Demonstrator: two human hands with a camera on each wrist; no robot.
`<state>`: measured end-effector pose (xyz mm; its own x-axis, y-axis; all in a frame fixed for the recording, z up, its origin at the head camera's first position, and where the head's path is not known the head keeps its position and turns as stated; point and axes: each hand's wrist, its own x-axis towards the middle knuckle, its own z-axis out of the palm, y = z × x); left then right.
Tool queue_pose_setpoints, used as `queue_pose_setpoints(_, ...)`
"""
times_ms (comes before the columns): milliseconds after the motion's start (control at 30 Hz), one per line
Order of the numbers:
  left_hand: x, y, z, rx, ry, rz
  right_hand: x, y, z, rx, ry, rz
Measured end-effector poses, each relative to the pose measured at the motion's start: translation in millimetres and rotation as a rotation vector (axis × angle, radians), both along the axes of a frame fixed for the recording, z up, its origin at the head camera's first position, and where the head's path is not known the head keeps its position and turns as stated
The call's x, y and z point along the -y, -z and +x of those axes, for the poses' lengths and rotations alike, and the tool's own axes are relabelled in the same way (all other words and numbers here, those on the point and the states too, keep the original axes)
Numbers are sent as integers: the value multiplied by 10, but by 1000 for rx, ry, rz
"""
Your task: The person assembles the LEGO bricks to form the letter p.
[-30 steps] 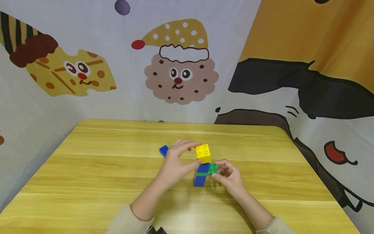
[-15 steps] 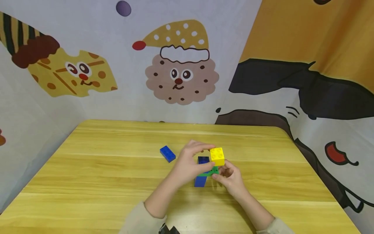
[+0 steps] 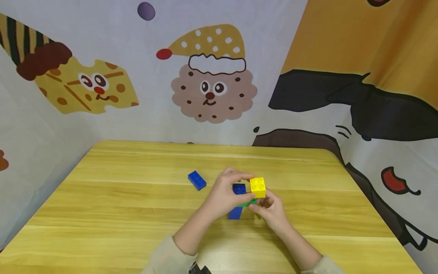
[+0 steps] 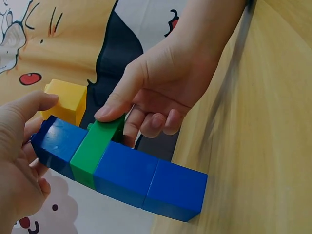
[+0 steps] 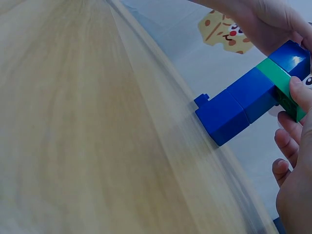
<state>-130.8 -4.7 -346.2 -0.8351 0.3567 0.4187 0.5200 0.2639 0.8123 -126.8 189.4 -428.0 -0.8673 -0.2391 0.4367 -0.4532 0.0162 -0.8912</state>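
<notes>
My left hand (image 3: 224, 196) pinches a yellow building brick (image 3: 258, 187) between thumb and fingers. The brick hovers over the jutting end of a green brick (image 4: 97, 148), seemingly apart from it in the left wrist view. That green brick sits crosswise in an upright stack, with two blue bricks (image 4: 146, 180) below it and one blue brick (image 4: 59, 141) above. From the right, my right hand (image 3: 273, 213) holds the green brick's free end, thumb (image 4: 114, 105) on one side and fingers on the other. In the right wrist view the yellow brick is hidden.
A loose blue brick (image 3: 197, 180) lies flat on the wooden table (image 3: 119, 205), behind and left of the stack. A cartoon-printed cloth (image 3: 143, 125) hangs behind the table. Part of a black device (image 3: 199, 268) shows by the left sleeve.
My left hand has carried the yellow brick rightward, from over the top of the stack to above the green brick's jutting end. The right hand keeps its hold on the green brick.
</notes>
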Motion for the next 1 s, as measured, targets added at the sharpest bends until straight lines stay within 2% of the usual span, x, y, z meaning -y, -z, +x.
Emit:
queue_pose_setpoints(467,-39,54,0,-22,-32,-110,6,9,-3,-4,-2,21)
queue_pose_setpoints(1000,-35,87,-23,-35,14,-134,-13,12,-12,16,-41,1)
